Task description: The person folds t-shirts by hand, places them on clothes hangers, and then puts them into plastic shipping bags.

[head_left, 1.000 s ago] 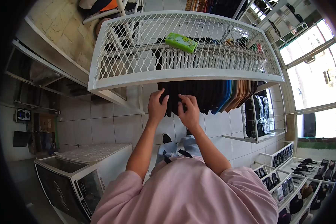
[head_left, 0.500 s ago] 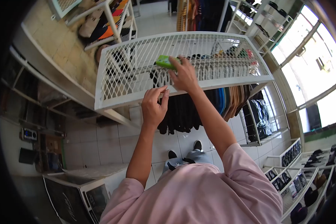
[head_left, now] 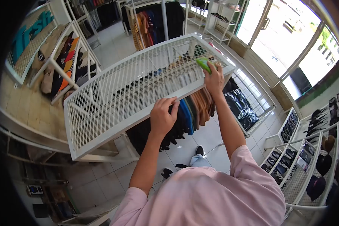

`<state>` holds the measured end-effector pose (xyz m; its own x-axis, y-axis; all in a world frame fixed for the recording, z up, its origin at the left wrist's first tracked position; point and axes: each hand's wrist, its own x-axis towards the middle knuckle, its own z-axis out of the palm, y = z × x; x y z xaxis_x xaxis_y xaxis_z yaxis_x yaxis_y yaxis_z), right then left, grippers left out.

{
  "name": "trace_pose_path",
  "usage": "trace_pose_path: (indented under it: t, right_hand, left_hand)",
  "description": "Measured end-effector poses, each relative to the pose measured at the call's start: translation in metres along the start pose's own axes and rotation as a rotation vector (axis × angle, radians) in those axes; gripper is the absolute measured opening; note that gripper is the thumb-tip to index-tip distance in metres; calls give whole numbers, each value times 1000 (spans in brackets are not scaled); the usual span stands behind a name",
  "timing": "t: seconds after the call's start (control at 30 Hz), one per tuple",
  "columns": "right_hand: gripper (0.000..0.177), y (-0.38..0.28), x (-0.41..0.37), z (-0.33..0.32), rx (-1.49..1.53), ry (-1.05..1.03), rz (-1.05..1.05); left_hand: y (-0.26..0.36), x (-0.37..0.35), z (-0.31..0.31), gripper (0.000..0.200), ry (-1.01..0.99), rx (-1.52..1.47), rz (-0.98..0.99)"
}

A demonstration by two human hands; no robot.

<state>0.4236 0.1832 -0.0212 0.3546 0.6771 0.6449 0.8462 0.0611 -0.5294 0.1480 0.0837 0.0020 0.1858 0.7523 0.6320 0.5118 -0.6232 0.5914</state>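
Observation:
My right hand (head_left: 214,80) is wrapped round a bright green object (head_left: 204,64), perhaps a cloth or sponge, over the right end of a white rack's mesh top (head_left: 113,94). On the rack's front rail rests my left hand (head_left: 164,116), its thumb and fingers apart and nothing in it. Beneath the mesh, clothes on hangers show through, and dark, blue and brown garments (head_left: 192,113) hang below the front rail.
Folded clothes lie on a white slatted stand (head_left: 55,64) at the left. Behind the rack is another rail of garments (head_left: 154,22). A black plastic package (head_left: 242,107) sits right of the rack, with shelves of caps (head_left: 323,164) farther right.
My right hand has moved the green object rightward along the mesh top to its right end. My left hand has slid right along the front rail. The camera view has turned.

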Motion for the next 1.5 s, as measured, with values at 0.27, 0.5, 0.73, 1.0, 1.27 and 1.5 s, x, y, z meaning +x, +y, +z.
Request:
trace_pose_path:
  t: [0.27, 0.5, 0.73, 1.0, 1.27, 1.5]
  right_hand:
    - [53, 87, 67, -1, 125, -157, 27]
    - [40, 181, 3, -74, 206, 162, 33]
    - [33, 420, -133, -94, -94, -245, 668]
    - [45, 599, -146, -84, -351, -398, 786]
    - [72, 670, -121, -70, -475, -644, 914]
    - [26, 624, -107, -81, -277, -369, 591]
  left_hand:
    - [49, 80, 160, 18, -165, -55, 25]
    - [75, 60, 267, 21, -484, -174, -116]
    - [66, -12, 436, 34, -1043, -246, -163]
    - [51, -71, 606, 48, -1317, -161, -177]
    - [49, -73, 643, 50, -1324, -159, -323]
    - [36, -68, 628, 53, -1296, -205, -569]
